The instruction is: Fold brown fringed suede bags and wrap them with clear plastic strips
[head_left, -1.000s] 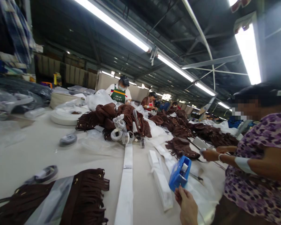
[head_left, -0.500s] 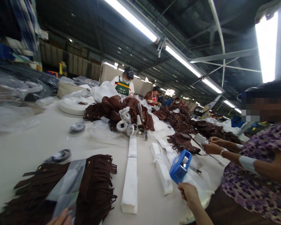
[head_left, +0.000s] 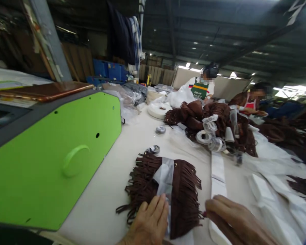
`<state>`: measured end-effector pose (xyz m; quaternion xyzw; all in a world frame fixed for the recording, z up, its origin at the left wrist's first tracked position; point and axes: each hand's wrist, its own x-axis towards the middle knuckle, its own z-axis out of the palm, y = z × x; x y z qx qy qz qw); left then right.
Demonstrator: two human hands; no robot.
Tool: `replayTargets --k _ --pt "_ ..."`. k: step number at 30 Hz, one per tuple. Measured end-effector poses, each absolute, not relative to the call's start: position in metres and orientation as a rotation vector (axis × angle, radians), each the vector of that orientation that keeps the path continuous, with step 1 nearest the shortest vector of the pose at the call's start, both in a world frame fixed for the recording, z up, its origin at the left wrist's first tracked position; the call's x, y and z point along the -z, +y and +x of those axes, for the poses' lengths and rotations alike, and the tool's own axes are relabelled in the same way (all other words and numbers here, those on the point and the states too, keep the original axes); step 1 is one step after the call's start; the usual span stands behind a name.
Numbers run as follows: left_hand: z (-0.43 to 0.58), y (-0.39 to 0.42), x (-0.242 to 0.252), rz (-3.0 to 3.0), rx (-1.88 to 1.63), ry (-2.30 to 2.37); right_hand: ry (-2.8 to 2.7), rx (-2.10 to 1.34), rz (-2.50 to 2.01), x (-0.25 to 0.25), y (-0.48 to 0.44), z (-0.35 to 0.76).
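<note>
A dark brown fringed bag (head_left: 184,190) lies on the table with a translucent wrapping strip (head_left: 165,175) across its middle. My left hand (head_left: 153,217) rests flat on the strip, fingers stretched out, near the bag's front edge. Just right of the bag's fringe is my right hand (head_left: 232,217), slightly blurred. Its fingers are pressed together, and what they hold, if anything, is too small to make out. Below it runs a folded white strip (head_left: 218,170). A coiled grey strap (head_left: 153,149) sits behind the bag.
A green-sided machine (head_left: 91,136) stands on the left. Toward the back are a heap of brown fringed bags (head_left: 193,110), clear rolls (head_left: 204,136) and a white roll (head_left: 156,110). More white strips (head_left: 262,190) lie at right. Two co-workers (head_left: 200,88) are across the table.
The view has swung left, bringing in the green machine. My right hand has moved from beside the blue tape dispenser to the bag's right edge. My left hand now lies flat on the strip.
</note>
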<state>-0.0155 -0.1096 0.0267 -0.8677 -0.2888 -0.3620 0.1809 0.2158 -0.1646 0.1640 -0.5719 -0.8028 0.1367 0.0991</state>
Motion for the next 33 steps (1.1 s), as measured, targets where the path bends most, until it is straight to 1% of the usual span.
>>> replayTargets --k 3,8,15,21,28,33 --pt "-0.016 -0.112 -0.028 -2.460 1.032 -0.835 -2.678 -0.321 -1.574 -0.174 -0.126 0.175" --pt "-0.015 -0.112 -0.029 -2.447 1.023 -0.849 -2.964 -0.256 -1.398 -0.170 -0.083 0.159" --pt "-0.013 -0.115 -0.027 -2.398 0.984 -0.894 -3.069 -0.251 -1.314 -0.166 -0.061 0.153" --pt "-0.011 -0.115 -0.024 -2.403 1.011 -0.889 -3.126 -0.319 -1.314 -0.165 -0.055 0.153" --pt "-0.009 -0.114 -0.024 -2.377 1.097 -0.902 -3.241 -0.253 -1.338 -0.159 -0.041 0.148" --pt "-0.008 -0.114 -0.022 -2.391 1.096 -0.900 -3.287 -0.220 -1.359 -0.151 -0.031 0.143"
